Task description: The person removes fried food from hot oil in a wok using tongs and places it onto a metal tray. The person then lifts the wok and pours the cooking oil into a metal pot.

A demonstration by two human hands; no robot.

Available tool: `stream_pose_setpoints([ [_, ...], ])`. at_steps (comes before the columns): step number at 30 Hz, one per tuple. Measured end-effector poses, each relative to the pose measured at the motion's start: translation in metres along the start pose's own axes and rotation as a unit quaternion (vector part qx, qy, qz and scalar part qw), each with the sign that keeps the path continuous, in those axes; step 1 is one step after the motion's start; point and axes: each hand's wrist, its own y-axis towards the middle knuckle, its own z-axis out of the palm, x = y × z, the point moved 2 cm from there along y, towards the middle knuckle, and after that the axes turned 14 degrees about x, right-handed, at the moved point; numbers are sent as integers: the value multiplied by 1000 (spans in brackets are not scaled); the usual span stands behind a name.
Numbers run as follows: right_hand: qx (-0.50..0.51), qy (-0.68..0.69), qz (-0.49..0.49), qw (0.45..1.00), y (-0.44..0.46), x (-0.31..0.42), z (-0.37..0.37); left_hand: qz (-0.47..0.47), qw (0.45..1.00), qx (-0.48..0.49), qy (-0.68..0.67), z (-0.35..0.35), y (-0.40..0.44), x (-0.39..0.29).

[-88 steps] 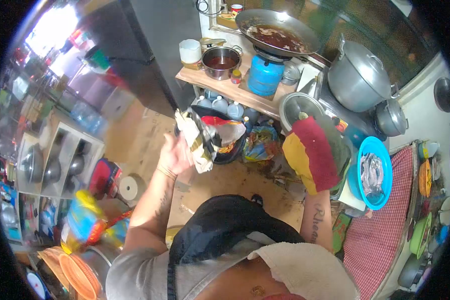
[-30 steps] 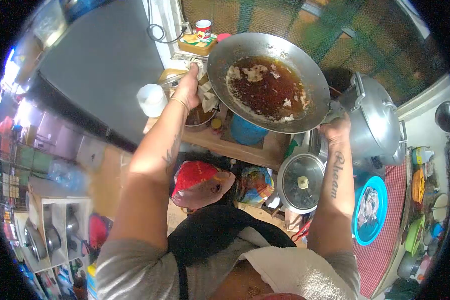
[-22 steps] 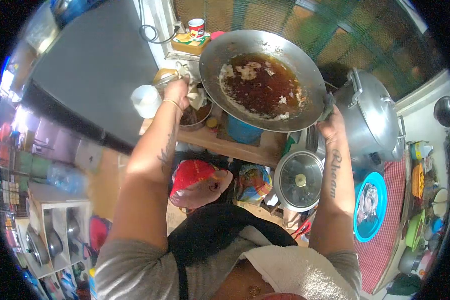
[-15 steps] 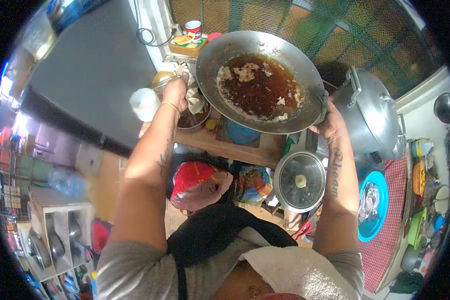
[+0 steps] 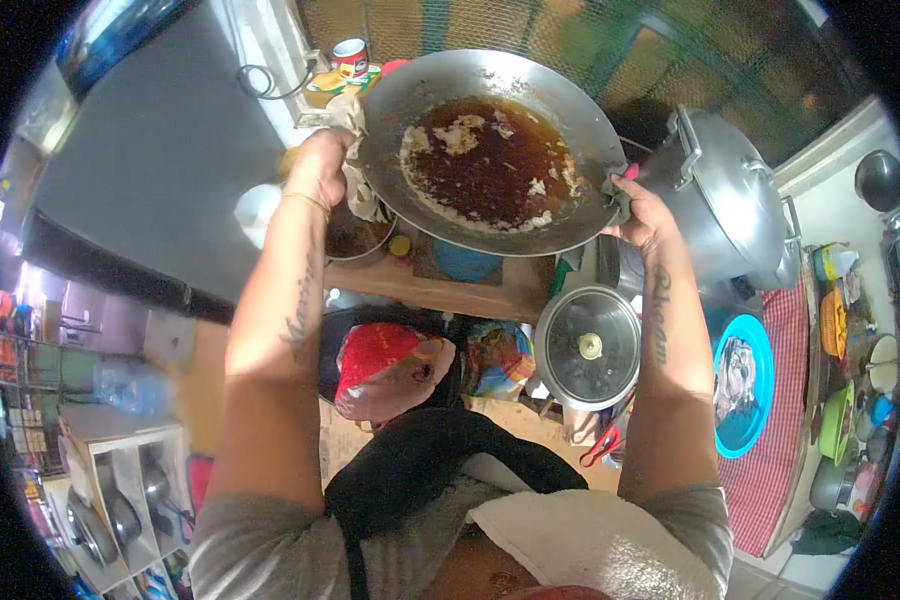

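Note:
A large metal wok [image 5: 560,105] is held up in front of me, tilted slightly so its inside shows. In it lies dark brown oil [image 5: 490,165] with pale fried scraps along the edges. My left hand [image 5: 320,168] is closed at the wok's left side, with a cream cloth [image 5: 358,150] between it and the rim. On the opposite side, my right hand [image 5: 644,212] grips the rim through a dark grey cloth [image 5: 617,192]. Under my left hand, a pot [image 5: 365,238] is partly hidden, and a white container [image 5: 257,213] stands beside it.
A big lidded aluminium pot [image 5: 735,200] stands close on the right. Below the wok are a wooden bench [image 5: 440,290], a glass lid [image 5: 590,346] and a red plastic bag [image 5: 385,365]. A blue basin [image 5: 760,370] sits on a checkered cloth [image 5: 782,420].
The wok has shifted slightly left and up in view, with both hands still on it. My head view has also moved a little. The grip looks the same.

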Motion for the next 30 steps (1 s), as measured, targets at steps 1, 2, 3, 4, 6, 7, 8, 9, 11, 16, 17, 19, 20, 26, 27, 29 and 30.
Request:
stream_pose_setpoints([
  [1, 13, -1, 2, 1000, 1, 0, -1, 16, 999, 14, 46, -7, 5, 0],
  [2, 27, -2, 4, 1000, 2, -1, -3, 32, 995, 27, 93, -17, 12, 0],
  [3, 42, -4, 7, 999, 3, -1, -3, -24, 997, 48, 48, -36, 31, 12],
  [4, 33, -8, 9, 999, 4, -1, -4, -48, 997, 43, 40, -28, 24, 11],
  [6, 16, -16, 13, 1000, 7, -1, -8, -94, 995, 36, 24, 1, 3, 4],
  [7, 11, -17, 6, 1000, 12, -3, -15, -126, 991, 52, 0, -3, 8, 8],
  [8, 5, -19, -1, 1000, 18, -6, -22, -132, 989, 65, 6, -3, 11, 10],
  [9, 0, -21, -7, 1000, 23, -8, -30, -139, 987, 79, 11, -4, 14, 11],
  [11, -54, -55, -60, 995, 14, -6, -11, -131, 987, 78, 41, -8, 18, 15],
  [16, -115, -194, -126, 966, 40, -14, -49, -95, 985, 11, 143, 4, -3, 0],
  [17, -103, -105, -153, 977, 25, -13, -30, -99, 986, 7, 137, 12, -15, -3],
  [19, -110, -117, -161, 974, 25, -13, -30, -106, 981, -13, 164, 17, -33, -12],
  [20, -115, -122, -164, 972, 20, -13, -20, -111, 978, -22, 177, 13, -40, -13],
  [26, -64, -102, -132, 984, -31, -5, 64, -75, 995, 48, 33, -49, -53, -8],
  [27, -63, -103, -126, 985, -36, -9, 78, -75, 995, 56, 27, -62, -62, -13],
  [29, -19, -117, -127, 985, -26, -20, 81, -74, 996, 43, 28, -66, -89, -26],
  [30, -31, -118, -144, 982, -16, -30, 73, -79, 996, 29, 39, -66, -105, -34],
])
